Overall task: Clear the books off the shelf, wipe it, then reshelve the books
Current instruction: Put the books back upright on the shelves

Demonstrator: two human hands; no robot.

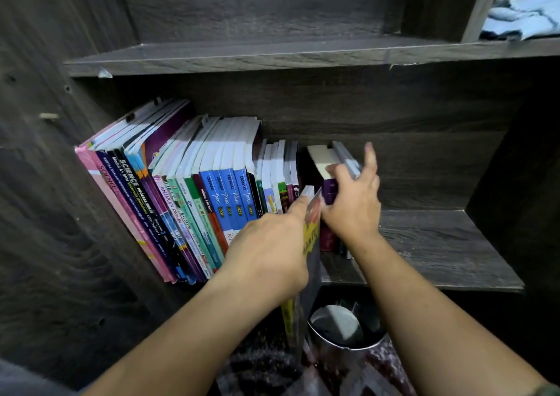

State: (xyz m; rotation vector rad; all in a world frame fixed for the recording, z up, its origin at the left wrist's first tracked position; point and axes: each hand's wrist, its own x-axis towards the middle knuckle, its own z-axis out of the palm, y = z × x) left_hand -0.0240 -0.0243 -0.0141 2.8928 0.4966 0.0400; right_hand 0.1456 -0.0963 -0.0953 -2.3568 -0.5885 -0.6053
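Both hands are in at the middle shelf (439, 244), and it all comes down to one narrow gap. The left hand (269, 250) holds a thin yellow-and-red book (312, 235), grip closed on it with the index finger laid forward along the cover. That book is tilted, its long axis running from the gap down and out towards the person, and its lower end hangs below the shelf's front edge. The right hand (351, 201) is just beside it on the right, touching it or nearly so. Its grip is clamped on the purple book (328, 192) with the cream page edges, thumb over the top and one finger lifted free, and a grey book (345, 159) is pressed in behind. To the left, the long row of books (194, 189) leans hard against the shelf wall. The gap lies dead ahead of the left hand, between that row and the purple book. Whether the thin one is going in or coming out, I cannot tell. Either way it looks a left-hand move straight along the book's own length, while the right hand props the end books upright. The blue cloth (524, 16) waits well apart on the upper shelf.
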